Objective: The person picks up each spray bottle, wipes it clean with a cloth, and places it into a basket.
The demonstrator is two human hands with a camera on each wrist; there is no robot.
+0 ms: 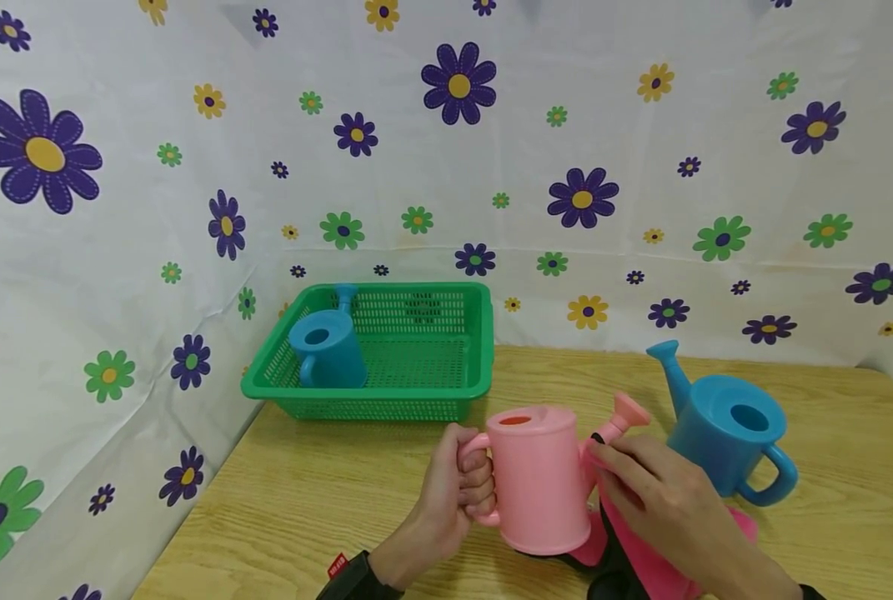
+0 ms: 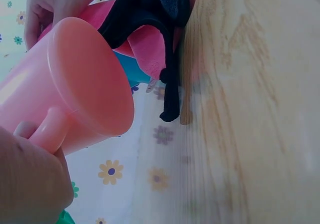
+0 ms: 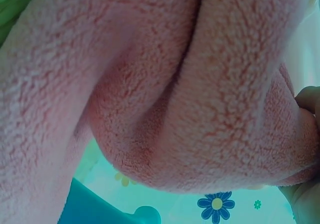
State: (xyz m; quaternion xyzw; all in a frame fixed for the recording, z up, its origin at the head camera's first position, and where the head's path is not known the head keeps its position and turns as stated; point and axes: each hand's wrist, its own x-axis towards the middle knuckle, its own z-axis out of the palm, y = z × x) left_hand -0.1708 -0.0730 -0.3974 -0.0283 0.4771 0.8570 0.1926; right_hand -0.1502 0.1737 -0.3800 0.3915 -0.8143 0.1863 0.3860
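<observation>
My left hand (image 1: 444, 496) grips the handle of a pink watering can (image 1: 539, 492), held upright above the table in the head view. The left wrist view shows the can's round base (image 2: 95, 79). At the can's spout, my right hand (image 1: 671, 496) pinches a pink and black cloth (image 1: 644, 562) against the neck below the spout's flared head (image 1: 629, 410). Much of the cloth hangs under the right hand and behind the can. Its fuzzy pink side (image 3: 145, 109) fills most of the right wrist view and hides part of the fingers.
A blue watering can (image 1: 724, 437) stands on the wooden table (image 1: 326, 500) just beyond my right hand. At the back left is a green basket (image 1: 367, 408) with another blue watering can (image 1: 337, 354) inside. A flowered sheet (image 1: 416, 175) hangs behind the table.
</observation>
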